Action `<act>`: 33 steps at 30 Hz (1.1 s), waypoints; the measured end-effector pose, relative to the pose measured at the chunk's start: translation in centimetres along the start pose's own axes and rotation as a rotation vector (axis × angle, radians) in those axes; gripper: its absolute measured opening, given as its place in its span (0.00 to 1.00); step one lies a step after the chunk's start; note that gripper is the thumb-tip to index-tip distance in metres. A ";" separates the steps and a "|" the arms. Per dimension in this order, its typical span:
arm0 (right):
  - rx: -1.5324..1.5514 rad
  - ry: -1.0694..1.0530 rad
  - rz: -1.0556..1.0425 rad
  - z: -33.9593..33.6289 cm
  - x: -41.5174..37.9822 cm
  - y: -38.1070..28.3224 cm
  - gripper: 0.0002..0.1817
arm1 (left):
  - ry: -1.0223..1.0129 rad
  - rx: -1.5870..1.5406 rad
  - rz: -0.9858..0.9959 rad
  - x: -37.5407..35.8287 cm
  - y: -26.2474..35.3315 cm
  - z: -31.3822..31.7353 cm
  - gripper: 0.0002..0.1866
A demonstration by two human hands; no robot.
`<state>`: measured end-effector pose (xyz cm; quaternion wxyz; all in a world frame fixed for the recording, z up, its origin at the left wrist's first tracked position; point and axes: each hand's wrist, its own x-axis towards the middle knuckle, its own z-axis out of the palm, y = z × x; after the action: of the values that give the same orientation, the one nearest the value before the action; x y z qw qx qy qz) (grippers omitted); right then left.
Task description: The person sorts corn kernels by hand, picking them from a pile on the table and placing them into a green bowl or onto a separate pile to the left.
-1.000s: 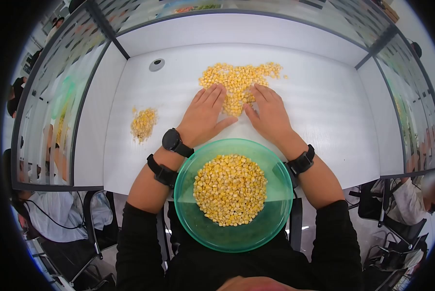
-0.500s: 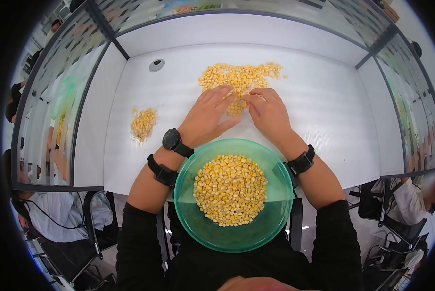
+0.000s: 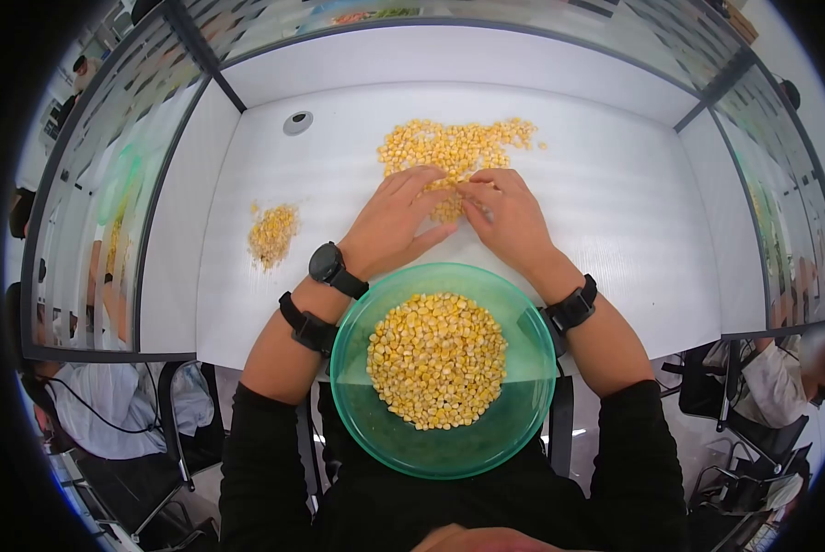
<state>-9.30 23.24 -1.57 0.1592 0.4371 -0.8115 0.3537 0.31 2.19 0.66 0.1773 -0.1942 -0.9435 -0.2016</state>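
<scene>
Loose yellow corn kernels (image 3: 449, 143) lie in a spread-out heap on the white table, beyond and between my hands. My left hand (image 3: 396, 213) rests beside the heap's near end, fingers stretched forward and thumb apart, holding nothing visible. Opposite it, my right hand (image 3: 509, 216) bends its fingers over the same kernels; the thumb is close to the index finger with a small gap, and no held kernel shows. A green translucent bowl (image 3: 440, 460) sits in front of my body below both wrists, with many corn kernels (image 3: 437, 362) inside.
A smaller pile of paler corn bits (image 3: 273, 235) lies at the table's left. A round grey cable hole (image 3: 297, 123) is at the back left. Low white panels (image 3: 458, 60) with glass above enclose the table. Other people sit at both sides (image 3: 785, 377).
The thumb of my right hand has moved closer to its index finger over the kernels. My left hand has barely shifted, and the bowl stays in place.
</scene>
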 end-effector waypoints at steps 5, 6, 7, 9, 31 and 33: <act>0.005 -0.030 -0.014 0.1 -0.1 0.2 0.12 | 0.023 -0.027 0.009 0.0 0.1 0.0 0.20; 0.012 -0.036 -0.008 0.1 -0.1 0.2 0.12 | 0.025 -0.026 0.009 0.0 0.1 0.0 0.20; 0.019 -0.042 -0.002 0.1 -0.1 0.3 0.12 | 0.028 -0.025 0.009 0.0 0.1 0.0 0.20; 0.032 -0.042 0.005 0.1 -0.1 0.3 0.11 | 0.033 -0.030 0.012 -0.1 0.0 0.1 0.19; 0.155 0.023 -0.108 -0.6 0.5 -1.1 0.11 | 0.251 -0.075 0.120 0.7 -0.3 0.2 0.11; 0.159 0.016 -0.106 -0.4 0.4 -1.1 0.11 | 0.247 -0.084 0.124 0.6 -0.3 0.2 0.10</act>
<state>-8.65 22.95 -0.58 0.1491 0.4876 -0.7554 0.4116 -0.43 2.18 0.62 0.2960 -0.2330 -0.8914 -0.2521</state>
